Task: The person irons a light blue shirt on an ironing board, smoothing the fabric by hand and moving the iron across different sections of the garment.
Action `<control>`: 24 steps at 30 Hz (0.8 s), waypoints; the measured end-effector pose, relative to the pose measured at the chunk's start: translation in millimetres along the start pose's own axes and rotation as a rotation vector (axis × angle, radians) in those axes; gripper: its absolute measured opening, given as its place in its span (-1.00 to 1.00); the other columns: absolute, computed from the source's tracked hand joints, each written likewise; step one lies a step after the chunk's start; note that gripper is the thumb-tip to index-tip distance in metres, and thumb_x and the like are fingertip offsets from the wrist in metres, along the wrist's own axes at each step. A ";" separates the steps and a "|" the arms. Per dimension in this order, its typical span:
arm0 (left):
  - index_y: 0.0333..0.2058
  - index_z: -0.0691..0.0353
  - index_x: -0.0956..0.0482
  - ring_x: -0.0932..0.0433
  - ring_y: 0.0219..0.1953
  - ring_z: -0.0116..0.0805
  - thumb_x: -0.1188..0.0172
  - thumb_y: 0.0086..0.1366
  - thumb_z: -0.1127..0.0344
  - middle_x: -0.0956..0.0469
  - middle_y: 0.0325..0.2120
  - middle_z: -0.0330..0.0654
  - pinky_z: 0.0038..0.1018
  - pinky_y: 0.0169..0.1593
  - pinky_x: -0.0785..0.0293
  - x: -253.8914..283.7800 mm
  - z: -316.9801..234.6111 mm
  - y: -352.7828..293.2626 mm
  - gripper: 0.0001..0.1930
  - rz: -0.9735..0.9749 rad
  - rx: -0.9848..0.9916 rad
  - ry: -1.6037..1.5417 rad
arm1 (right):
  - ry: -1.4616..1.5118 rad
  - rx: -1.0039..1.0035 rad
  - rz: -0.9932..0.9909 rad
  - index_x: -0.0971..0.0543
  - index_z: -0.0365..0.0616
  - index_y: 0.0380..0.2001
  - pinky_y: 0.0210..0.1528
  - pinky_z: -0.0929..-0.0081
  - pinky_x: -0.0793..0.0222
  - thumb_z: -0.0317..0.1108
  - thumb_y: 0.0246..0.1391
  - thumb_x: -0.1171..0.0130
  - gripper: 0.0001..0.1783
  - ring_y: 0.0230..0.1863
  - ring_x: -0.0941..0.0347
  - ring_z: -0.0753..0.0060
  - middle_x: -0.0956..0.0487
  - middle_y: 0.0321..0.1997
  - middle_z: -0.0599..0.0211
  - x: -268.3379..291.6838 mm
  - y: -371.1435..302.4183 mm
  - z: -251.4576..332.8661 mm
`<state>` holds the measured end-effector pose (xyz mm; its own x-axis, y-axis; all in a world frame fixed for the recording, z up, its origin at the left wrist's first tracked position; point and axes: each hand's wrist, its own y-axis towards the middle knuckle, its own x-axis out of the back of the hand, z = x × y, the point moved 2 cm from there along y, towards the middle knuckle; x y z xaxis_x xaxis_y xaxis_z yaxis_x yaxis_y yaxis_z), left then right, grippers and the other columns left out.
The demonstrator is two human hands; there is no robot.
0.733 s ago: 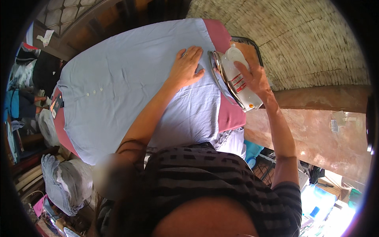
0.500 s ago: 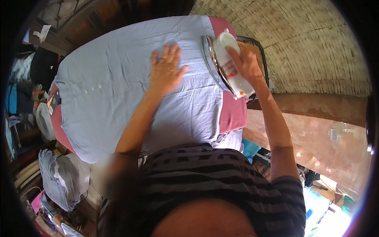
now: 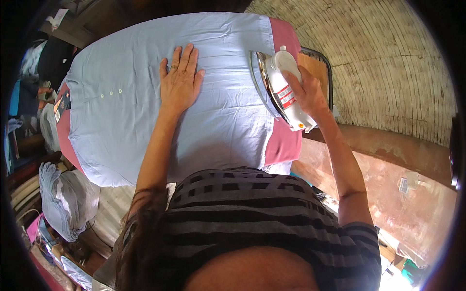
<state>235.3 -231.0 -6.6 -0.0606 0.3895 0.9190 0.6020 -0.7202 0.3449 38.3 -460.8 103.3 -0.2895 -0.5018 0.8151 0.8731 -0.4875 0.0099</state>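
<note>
A light blue buttoned garment [image 3: 131,131] lies spread over a dark pink padded board [image 3: 286,143]. Flat on its cloth rests my left hand [image 3: 179,85], fingers stretched out and a ring on one of them. My right hand [image 3: 308,94] is closed around the handle of a white clothes iron [image 3: 286,89] with a shiny metal edge. The iron is tilted on its side at the garment's right end, its soleplate turned toward the cloth's middle. Fine creases run across the cloth between my left hand and the iron. Three small pale buttons [image 3: 111,92] show toward the left.
A black-framed wooden chair [image 3: 313,65] stands just past the board's right end. Folded grey-blue clothes [image 3: 60,203] are piled at the lower left. A dark card-like packet [image 3: 61,104] lies at the board's left edge. A textured tan wall [image 3: 378,63] rises on the right.
My left hand has slid to the left across the cloth, still flat. The iron, held in my right hand, stays near the garment's right end. The whole view has shifted slightly.
</note>
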 end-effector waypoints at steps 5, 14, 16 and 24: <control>0.30 0.11 -0.25 -0.10 0.40 -0.16 0.11 0.41 0.03 -0.15 0.37 -0.29 0.03 0.36 0.07 0.1 0.2 -0.3 -0.45 -0.038 -0.030 -0.014 | -0.037 0.047 0.003 -0.54 -0.31 -0.21 -0.26 0.09 -0.45 0.14 0.23 -0.04 -0.40 -0.39 -0.57 -0.15 -0.59 -0.46 -0.14 -6.9 54.4 8.2; 0.29 0.10 -0.28 -0.11 0.40 -0.19 0.12 0.41 0.04 -0.15 0.37 -0.30 0.07 0.36 0.09 -8.7 7.8 -1.2 -0.46 -0.063 -0.016 0.005 | 0.126 -0.204 0.121 -0.56 -0.30 -0.21 -0.24 0.17 -0.40 0.10 0.23 -0.03 -0.43 -0.40 -0.54 -0.02 -0.55 -0.48 -0.09 -18.5 5.2 16.5; 0.29 0.11 -0.28 -0.10 0.40 -0.19 0.12 0.41 0.05 -0.14 0.38 -0.30 0.07 0.36 0.10 -8.6 6.3 -1.9 -0.47 -0.053 -0.004 0.001 | 0.128 -0.166 0.144 -0.56 -0.29 -0.21 -0.25 0.17 -0.40 0.10 0.23 -0.04 -0.45 -0.41 -0.53 -0.02 -0.54 -0.49 -0.09 -25.4 -19.6 13.8; 0.30 0.09 -0.24 -0.07 0.41 -0.21 0.15 0.43 0.04 -0.12 0.38 -0.32 0.06 0.36 0.08 -6.8 1.9 0.4 -0.47 -0.041 -0.019 -0.020 | 0.159 -0.166 0.065 -0.55 -0.28 -0.27 -0.36 0.18 -0.41 0.08 0.22 -0.06 -0.47 -0.48 -0.53 0.02 -0.54 -0.49 -0.03 -38.0 24.6 34.7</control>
<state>237.4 -232.9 -13.0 -0.0687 0.4302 0.9001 0.5841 -0.7141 0.3859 84.3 -428.9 92.6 -0.3041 -0.6358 0.7095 0.8194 -0.5545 -0.1457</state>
